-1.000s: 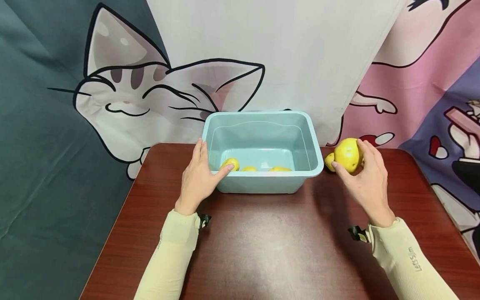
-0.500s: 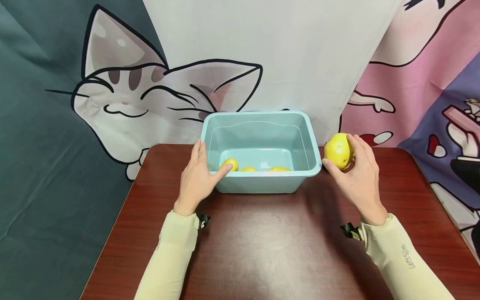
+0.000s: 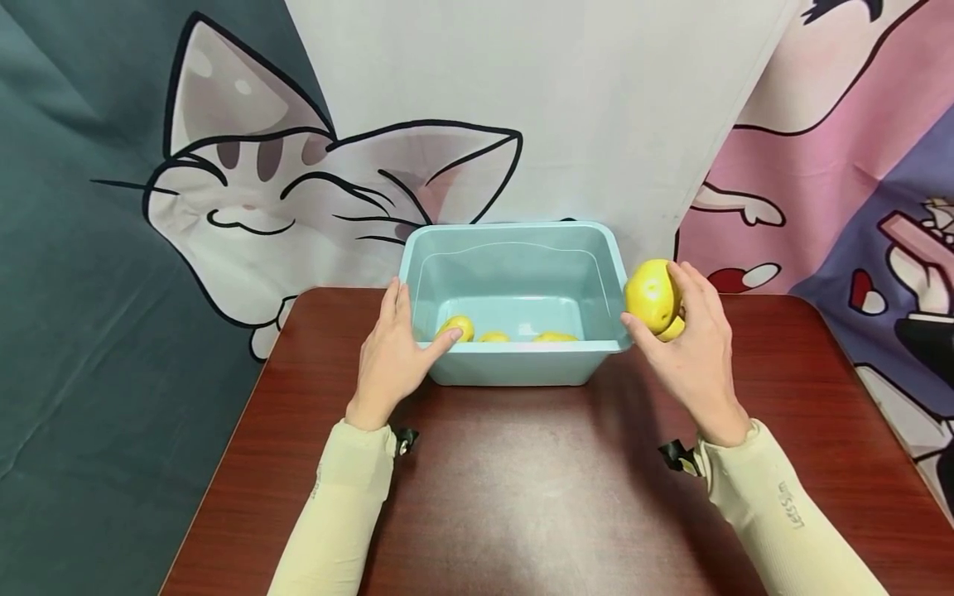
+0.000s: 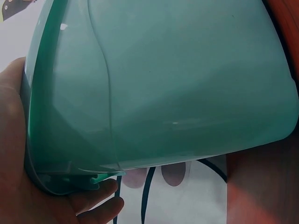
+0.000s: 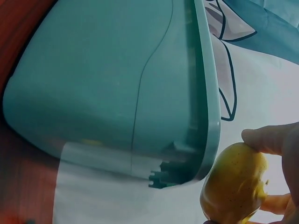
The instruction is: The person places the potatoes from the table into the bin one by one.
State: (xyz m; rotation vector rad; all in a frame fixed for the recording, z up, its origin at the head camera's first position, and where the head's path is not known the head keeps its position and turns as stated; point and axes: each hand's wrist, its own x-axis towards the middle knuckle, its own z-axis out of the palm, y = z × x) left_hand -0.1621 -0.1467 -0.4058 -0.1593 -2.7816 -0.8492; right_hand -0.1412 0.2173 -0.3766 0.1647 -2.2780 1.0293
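A light blue plastic bin [image 3: 531, 364] stands near the back of the table, and three yellow potatoes [image 3: 555, 337] show partly above its front rim. My left hand [image 3: 391, 356] holds the bin's front left corner, thumb over the rim and fingers along the outside. At the bin's right edge my right hand [image 3: 693, 348] grips a large yellow potato [image 3: 652, 295] between thumb and fingers, at about rim height. In the right wrist view this potato [image 5: 233, 184] is specked and dimpled, just outside the rim. Another yellow patch [image 3: 673, 329] shows below it; whether it is a separate potato I cannot tell.
The brown wooden table [image 3: 507, 488] reaches toward me in front of the bin. Right behind the bin hangs a cloth backdrop [image 3: 581, 108] with cartoon figures. Both forearms lie over the table, sleeves pale.
My right hand has carried the large potato leftward and slightly up to the bin's right edge. The smaller potato seen beside it is no longer clearly visible. My left hand stays on the bin.
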